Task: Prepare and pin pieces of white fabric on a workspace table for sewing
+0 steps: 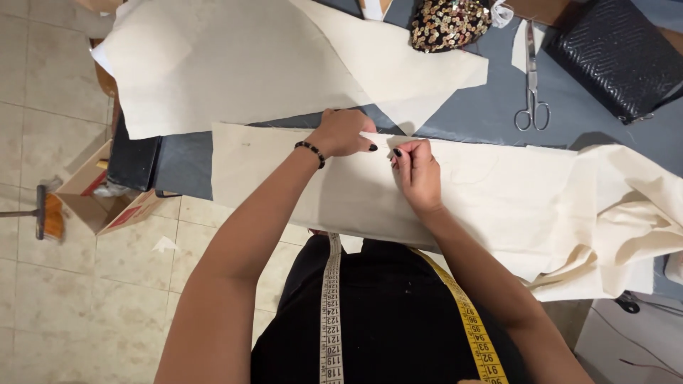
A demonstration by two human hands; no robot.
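Around you the grey table (484, 114) is crowded: a second sheet of cream cloth (235, 64) lies across the far side, its pointed corner reaching toward a pair of scissors (532, 85) that lie with handles toward you. Beyond them sit a sequined pouch (448, 25) and a black quilted bag (619, 53), well apart from your hands. On the tiled floor at your left stands an open cardboard box (99, 199), with a broom head (50, 213) just beside it. A measuring tape (331, 313) hangs round your neck and down your black top.

The cream fabric strip (498, 192) you are working on lies on the near edge of the table, its long axis running left to right; its right end bunches into folds and spills off the table.

Both your arms reach forward and converge at the strip's far edge. Your left hand (345, 134), wearing a beaded bracelet (311, 153), bends at the wrist and pinches the fabric's edge. Your right hand (418, 174) rests knuckles up on the cloth, fingertips pinching the same edge just beside the left
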